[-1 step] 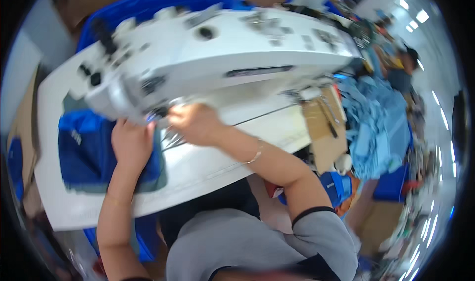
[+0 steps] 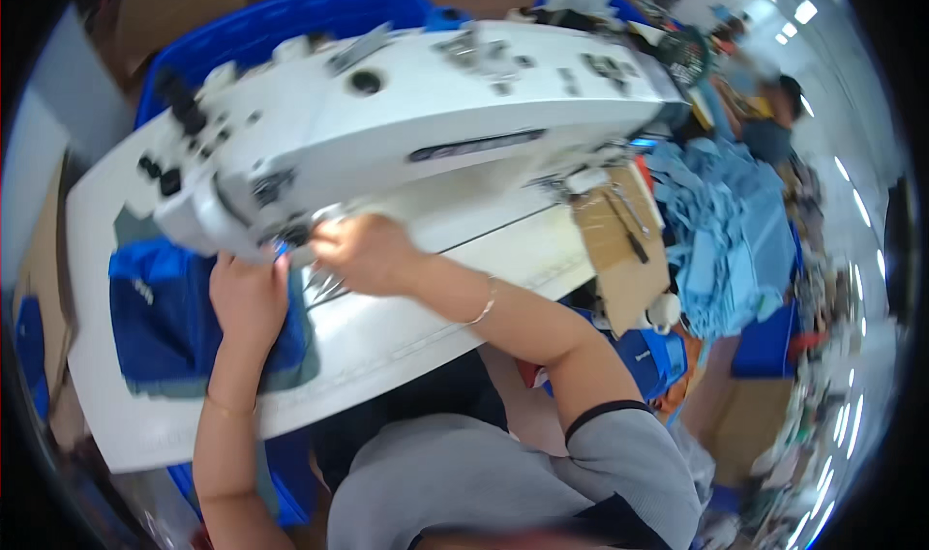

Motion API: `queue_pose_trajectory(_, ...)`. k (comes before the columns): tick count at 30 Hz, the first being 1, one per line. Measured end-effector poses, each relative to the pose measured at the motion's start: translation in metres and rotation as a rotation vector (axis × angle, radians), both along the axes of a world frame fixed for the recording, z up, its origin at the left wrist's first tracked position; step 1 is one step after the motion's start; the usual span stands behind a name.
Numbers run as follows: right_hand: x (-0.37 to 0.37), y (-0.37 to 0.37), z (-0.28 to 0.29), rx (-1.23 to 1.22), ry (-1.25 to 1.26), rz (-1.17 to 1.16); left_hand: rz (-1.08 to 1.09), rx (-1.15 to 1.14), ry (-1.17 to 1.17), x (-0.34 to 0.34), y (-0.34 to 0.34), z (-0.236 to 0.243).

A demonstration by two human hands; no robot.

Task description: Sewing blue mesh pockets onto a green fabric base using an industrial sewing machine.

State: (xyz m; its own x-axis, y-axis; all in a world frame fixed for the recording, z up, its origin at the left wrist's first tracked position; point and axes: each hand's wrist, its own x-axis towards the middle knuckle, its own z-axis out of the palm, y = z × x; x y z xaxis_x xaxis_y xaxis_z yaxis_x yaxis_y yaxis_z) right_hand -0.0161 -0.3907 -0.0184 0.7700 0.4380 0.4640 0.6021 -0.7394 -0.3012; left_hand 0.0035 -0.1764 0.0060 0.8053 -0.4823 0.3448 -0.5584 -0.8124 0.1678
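Observation:
A white sewing machine (image 2: 329, 144) stretches across the table, its head at the left. Under that head lies a blue cloth piece (image 2: 160, 323), darker in the middle, with a grey-green layer (image 2: 300, 368) showing along its edges. My left hand (image 2: 250, 303) is closed on the blue cloth, its fingertips close to the needle area and partly hidden by the machine head. Just right of the needle, my right hand (image 2: 363, 255) has its fingers curled together; what they pinch is blurred and cannot be made out.
Behind the machine stands a blue bin (image 2: 290, 13). A cardboard piece (image 2: 614, 245) with tools lies at the table's right end, beside a heap of light blue cloth (image 2: 726, 231). Farther right, another person (image 2: 771, 124) is seen in the background.
The whole view has shifted a little, so the machine sits slightly farther left in it. Both hands stay by the needle, with no clear change of hold.

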Motion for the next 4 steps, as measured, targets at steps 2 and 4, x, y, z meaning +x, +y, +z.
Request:
queue_pose_trajectory(2,0.000,0.002,0.001,-0.006,0.025,0.023,-0.085,-0.059,-0.160,0.004,0.003,-0.010)
queue_pose_trajectory(4,0.002,0.002,-0.002,-0.072,0.026,-0.013,-0.057,-0.024,-0.164,0.008,0.010,-0.021)
